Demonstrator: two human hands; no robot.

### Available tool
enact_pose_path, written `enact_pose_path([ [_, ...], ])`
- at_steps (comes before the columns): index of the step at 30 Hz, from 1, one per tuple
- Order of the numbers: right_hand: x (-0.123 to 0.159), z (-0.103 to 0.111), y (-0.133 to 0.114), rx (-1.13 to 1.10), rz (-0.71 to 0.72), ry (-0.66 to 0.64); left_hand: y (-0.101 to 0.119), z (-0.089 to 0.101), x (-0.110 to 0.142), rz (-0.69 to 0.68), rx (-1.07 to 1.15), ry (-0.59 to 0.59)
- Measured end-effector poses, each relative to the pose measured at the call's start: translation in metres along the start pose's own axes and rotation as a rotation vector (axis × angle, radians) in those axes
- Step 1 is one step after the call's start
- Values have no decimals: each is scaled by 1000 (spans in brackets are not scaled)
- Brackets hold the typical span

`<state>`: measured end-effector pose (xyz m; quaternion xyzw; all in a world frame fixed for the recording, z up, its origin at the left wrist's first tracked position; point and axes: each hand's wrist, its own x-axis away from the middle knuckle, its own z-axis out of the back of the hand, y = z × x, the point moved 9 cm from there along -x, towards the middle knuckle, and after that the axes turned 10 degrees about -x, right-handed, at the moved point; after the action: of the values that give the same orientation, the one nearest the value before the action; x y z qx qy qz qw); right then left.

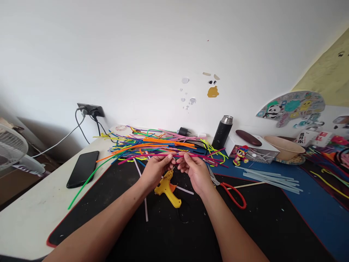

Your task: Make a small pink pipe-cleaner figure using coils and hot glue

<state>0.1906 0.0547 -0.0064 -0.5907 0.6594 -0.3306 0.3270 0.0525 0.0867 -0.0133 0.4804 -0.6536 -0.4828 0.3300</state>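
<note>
My left hand (156, 169) and my right hand (194, 169) are raised side by side over a black mat (245, 225). Both pinch one long magenta pipe cleaner (152, 155) that runs level between them and sticks out to both sides. Just behind the hands lies a loose heap of pipe cleaners (158, 143) in orange, green, blue, pink and yellow. A yellow glue gun (167, 189) lies on the mat right under my hands.
Red-handled scissors (231, 193) lie right of my right hand. Clear glue sticks (272, 178) rest on a blue mat. A black phone (83, 168) lies left. A black flask (223, 132), a white box (256, 147), a bowl (286, 147) and a fan (12, 149) stand around.
</note>
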Motion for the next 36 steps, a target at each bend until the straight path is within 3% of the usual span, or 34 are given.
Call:
enact_pose_path([
  [8, 1, 0, -3, 74, 23, -3, 14, 18, 0, -76, -90, 176],
  [13, 0, 1, -5, 242, 82, -3, 25, 33, 0, -147, -131, 257],
  [17, 0, -3, -2, 362, 89, -21, 30, 23, 3, -175, -205, 187],
  [22, 1, -8, -2, 443, 92, -55, 20, 5, 3, -144, -359, 66],
  [36, 2, -7, 5, 470, 22, -76, 43, 12, 8, -339, -655, 124],
])
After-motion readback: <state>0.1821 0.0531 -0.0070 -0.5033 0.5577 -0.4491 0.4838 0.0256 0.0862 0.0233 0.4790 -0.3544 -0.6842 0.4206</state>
